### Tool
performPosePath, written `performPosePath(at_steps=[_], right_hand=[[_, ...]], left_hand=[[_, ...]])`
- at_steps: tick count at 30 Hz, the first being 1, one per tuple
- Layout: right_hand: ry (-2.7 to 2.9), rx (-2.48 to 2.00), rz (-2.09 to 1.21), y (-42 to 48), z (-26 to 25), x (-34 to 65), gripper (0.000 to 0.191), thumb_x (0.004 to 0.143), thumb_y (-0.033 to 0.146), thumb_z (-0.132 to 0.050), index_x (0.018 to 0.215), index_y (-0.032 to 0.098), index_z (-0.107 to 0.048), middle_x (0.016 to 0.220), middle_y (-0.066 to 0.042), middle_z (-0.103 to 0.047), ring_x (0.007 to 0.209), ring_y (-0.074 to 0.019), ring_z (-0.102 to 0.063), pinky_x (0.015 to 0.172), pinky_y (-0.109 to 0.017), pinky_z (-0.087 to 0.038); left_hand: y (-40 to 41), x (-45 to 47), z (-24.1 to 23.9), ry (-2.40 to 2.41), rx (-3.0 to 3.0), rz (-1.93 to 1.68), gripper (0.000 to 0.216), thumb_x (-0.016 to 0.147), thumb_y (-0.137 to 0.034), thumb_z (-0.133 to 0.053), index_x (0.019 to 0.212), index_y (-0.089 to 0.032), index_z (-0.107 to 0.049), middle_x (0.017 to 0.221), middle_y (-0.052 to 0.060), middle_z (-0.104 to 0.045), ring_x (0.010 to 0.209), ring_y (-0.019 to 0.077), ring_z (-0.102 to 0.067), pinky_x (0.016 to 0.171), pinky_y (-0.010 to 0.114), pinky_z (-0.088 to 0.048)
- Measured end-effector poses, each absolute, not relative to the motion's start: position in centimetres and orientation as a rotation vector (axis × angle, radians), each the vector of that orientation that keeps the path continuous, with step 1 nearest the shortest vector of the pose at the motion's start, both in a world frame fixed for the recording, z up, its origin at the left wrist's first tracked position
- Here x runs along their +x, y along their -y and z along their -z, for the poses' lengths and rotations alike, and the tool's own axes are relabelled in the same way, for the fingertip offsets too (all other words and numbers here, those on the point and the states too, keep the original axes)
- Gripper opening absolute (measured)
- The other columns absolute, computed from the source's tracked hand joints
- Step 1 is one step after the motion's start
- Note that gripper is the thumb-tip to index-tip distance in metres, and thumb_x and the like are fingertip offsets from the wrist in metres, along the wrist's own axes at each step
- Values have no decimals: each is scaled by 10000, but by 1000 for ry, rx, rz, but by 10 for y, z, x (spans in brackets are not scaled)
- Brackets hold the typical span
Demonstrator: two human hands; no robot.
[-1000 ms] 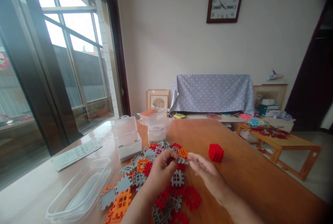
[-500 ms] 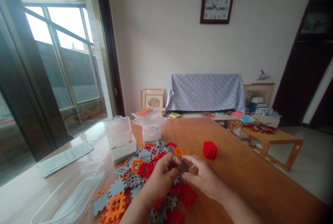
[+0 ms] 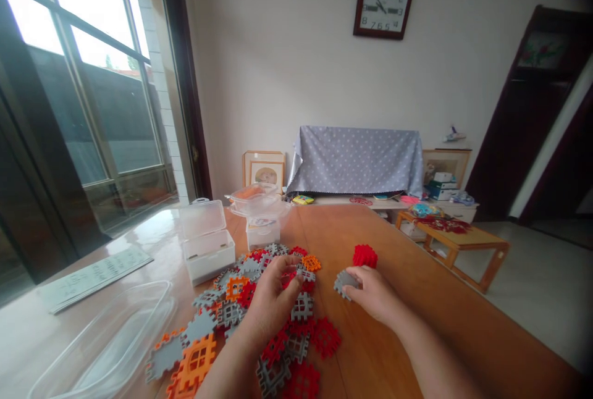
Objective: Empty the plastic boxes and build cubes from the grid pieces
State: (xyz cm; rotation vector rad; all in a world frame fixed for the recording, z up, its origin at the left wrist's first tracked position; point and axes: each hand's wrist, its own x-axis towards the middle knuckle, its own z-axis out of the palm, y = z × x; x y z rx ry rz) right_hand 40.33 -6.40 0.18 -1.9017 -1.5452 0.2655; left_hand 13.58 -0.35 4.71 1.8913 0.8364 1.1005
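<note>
A heap of flat interlocking plastic tiles in red, grey and orange lies on the wooden table. My left hand rests on the heap with fingers curled down among the pieces; I cannot make out a held piece. My right hand pinches a grey tile just right of the heap. A red cube built from tiles stands on the table right behind my right hand.
A clear plastic tub lies at the near left, a paper sheet beyond it. A small open white box and stacked clear containers stand behind the heap. A low wooden table is on the floor at right.
My hands have parted: the right hand drew away to the right with a grey tile, and the left hand dropped onto the heap. The camera has turned slightly right.
</note>
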Motion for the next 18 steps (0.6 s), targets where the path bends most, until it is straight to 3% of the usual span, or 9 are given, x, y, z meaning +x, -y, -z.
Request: performPosePath(at_steps=[5,10,18], right_hand=[[1653,-1990,-242,63,2,396,357,799,411,-692,1077,189,-727,1016,-99,-706,964,-255,-649,851,-353,-483],[1656,-2038,-222,65,8,401,602,756,469,-728,1278,182,-641,1178,-123,-664,1113,-295,-599,931,-387,-459],[1716,-1960,-281,61,11,401,507,744,243,-649,1247,175,-639,1163,-107,-654,1099,-268,-597,952,-369,-447]], left_hand=[[5,133,-47,-845,2091,-1125,235,907,-280,-572,1126,-227,-639,1165,71,-658,1130,222,-616,1011,365,-474],[6,130,-50,-867,2142,-1109,240,912,-259,-547,1135,-232,-632,1174,65,-647,1132,218,-611,1013,348,-469],[5,130,-52,-871,2165,-1117,236,899,-233,-548,1120,-230,-630,1155,64,-645,1134,220,-597,1010,350,-459]])
